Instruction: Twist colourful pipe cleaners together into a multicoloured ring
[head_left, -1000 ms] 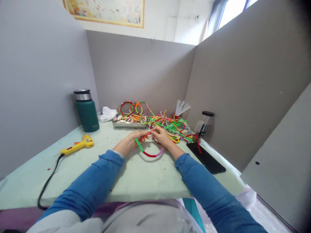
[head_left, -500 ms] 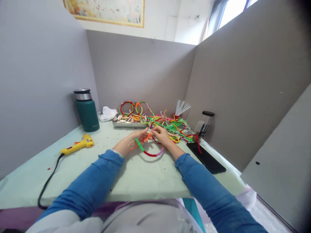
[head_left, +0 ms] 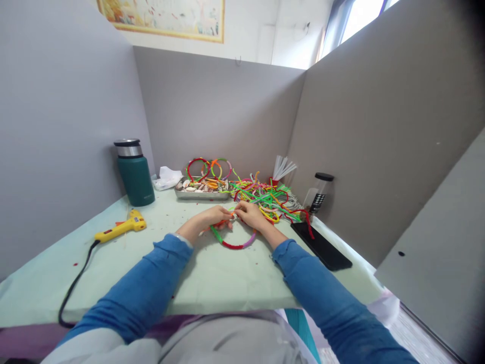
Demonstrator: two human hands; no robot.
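Note:
A hoop wrapped in coloured pipe cleaners (head_left: 233, 246), with green, red and purple stretches, hangs low over the table between my hands. My left hand (head_left: 212, 218) pinches the far side of the hoop, where an orange pipe cleaner (head_left: 227, 222) shows by the fingers. My right hand (head_left: 249, 215) has its fingertips closed at the same spot, almost touching the left ones. The fingers hide just how the orange strand lies on the hoop. Beyond the right hand spreads a tangled heap of pipe cleaners (head_left: 261, 191).
A metal tray (head_left: 202, 196) of shells stands behind, with finished wrapped hoops (head_left: 198, 170) leaning over it. To the left are a green bottle (head_left: 135, 177) and a yellow glue gun (head_left: 121, 230) with its cord. A black phone-like slab (head_left: 322, 247) and clear bottle (head_left: 320, 194) lie right.
The hoop has tipped down, flatter toward the table. My left hand has turned palm-down, its fingers closing near the orange strand, while my right hand has shifted slightly.

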